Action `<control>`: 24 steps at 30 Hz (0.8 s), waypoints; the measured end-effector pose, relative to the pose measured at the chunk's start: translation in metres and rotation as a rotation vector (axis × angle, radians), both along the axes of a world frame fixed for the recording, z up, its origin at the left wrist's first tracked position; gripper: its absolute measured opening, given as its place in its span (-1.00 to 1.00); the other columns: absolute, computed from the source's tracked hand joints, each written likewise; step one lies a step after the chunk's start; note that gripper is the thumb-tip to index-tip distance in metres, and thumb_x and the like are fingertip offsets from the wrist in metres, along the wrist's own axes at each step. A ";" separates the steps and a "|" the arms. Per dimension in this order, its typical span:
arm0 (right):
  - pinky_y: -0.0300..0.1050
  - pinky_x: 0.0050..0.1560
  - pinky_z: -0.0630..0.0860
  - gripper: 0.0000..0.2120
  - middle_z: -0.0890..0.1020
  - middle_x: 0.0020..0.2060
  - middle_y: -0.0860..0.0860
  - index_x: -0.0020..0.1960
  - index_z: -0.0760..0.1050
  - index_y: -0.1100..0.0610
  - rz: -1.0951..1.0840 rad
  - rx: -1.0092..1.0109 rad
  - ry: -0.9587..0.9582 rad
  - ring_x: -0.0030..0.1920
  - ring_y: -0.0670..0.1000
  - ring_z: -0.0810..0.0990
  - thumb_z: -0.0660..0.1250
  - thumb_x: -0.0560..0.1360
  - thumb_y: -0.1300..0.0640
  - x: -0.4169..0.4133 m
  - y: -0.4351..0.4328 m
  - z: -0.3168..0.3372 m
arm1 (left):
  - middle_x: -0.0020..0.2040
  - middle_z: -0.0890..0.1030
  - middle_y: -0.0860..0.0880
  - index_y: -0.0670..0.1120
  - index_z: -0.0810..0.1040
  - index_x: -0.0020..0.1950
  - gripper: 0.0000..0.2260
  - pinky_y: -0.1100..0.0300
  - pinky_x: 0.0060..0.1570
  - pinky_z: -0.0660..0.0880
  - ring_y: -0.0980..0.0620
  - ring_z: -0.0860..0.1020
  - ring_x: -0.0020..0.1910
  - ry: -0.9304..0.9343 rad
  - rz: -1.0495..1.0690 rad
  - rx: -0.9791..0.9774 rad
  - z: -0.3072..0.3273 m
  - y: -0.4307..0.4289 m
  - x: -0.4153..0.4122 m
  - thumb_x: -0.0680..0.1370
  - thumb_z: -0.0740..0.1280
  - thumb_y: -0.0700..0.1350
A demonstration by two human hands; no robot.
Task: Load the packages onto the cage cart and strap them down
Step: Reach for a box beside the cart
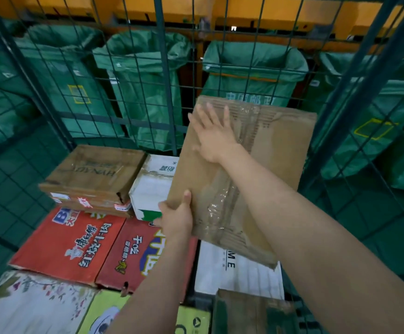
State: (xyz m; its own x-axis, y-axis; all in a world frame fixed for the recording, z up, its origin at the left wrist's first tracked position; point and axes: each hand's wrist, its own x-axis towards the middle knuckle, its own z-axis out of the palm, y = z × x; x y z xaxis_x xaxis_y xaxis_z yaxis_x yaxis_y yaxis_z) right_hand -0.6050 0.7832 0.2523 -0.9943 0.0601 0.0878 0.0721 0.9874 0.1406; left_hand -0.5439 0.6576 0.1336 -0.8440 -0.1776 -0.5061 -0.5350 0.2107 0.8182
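Nearest you, a floral-printed carton and two red printed cartons lie flat as the bottom layer, with a white carton just beside them on the right. Your left hand grips the near left edge of the taped brown box, thumb laid on the top face and the other fingers curled under, out of view; this hold appears to carry the weight. The box is tilted above the white carton, its far end close to the right rear corner of the cage cart. Your right hand lies flat on the top face, fingers straight and spread, gripping nothing; judge this as a steadying press that guides the box toward the corner. To the left, a flat brown carton and a small white carton form a second layer. Beyond the mesh stand green mail sacks. No strap is in view.
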 end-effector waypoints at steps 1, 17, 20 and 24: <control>0.28 0.38 -0.38 -0.28 -0.23 0.53 0.12 0.57 -0.18 0.04 -0.030 -0.018 0.003 0.51 0.15 -0.31 0.19 0.58 -0.01 0.008 0.003 -0.007 | 0.39 0.15 -0.25 -0.06 0.20 0.45 -0.33 -0.04 0.28 0.29 -0.28 0.32 0.29 -0.010 -0.022 -0.032 0.009 0.005 -0.013 0.47 0.29 0.25; 0.05 0.34 0.34 0.01 0.19 0.44 0.21 0.52 -0.11 0.26 -0.749 -1.065 0.503 0.36 0.23 0.33 0.50 0.38 0.01 0.090 0.054 -0.040 | 0.47 0.06 -0.25 -0.11 0.01 0.53 -0.08 -0.17 0.27 0.38 -0.30 0.24 0.37 0.023 -0.097 -0.175 0.030 0.032 -0.087 0.40 0.22 0.42; 0.02 0.31 0.37 -0.08 0.24 0.39 0.21 0.50 -0.02 0.27 -0.716 -1.008 0.494 0.35 0.21 0.33 0.47 0.41 -0.01 0.083 0.048 -0.039 | 0.48 0.05 -0.28 -0.15 0.00 0.53 -0.09 -0.15 0.27 0.39 -0.29 0.22 0.39 0.050 -0.068 -0.177 0.031 0.030 -0.084 0.43 0.19 0.41; 0.04 0.26 0.37 0.07 0.31 0.39 0.21 0.51 -0.40 -0.01 -0.793 -1.036 0.086 0.31 0.23 0.40 0.41 0.43 -0.12 0.093 0.058 -0.029 | 0.43 0.21 -0.25 -0.16 0.07 0.50 -0.11 -0.16 0.26 0.38 -0.29 0.32 0.33 0.086 -0.069 -0.109 0.033 0.029 -0.085 0.40 0.27 0.37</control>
State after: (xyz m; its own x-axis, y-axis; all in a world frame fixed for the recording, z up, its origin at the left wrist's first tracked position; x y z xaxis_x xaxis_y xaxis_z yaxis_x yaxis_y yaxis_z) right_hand -0.5120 0.8416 0.2236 -0.6507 0.7012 -0.2912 0.6514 0.3184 -0.6887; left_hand -0.6293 0.6869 0.1670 -0.8954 -0.1673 -0.4126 -0.4453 0.3348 0.8305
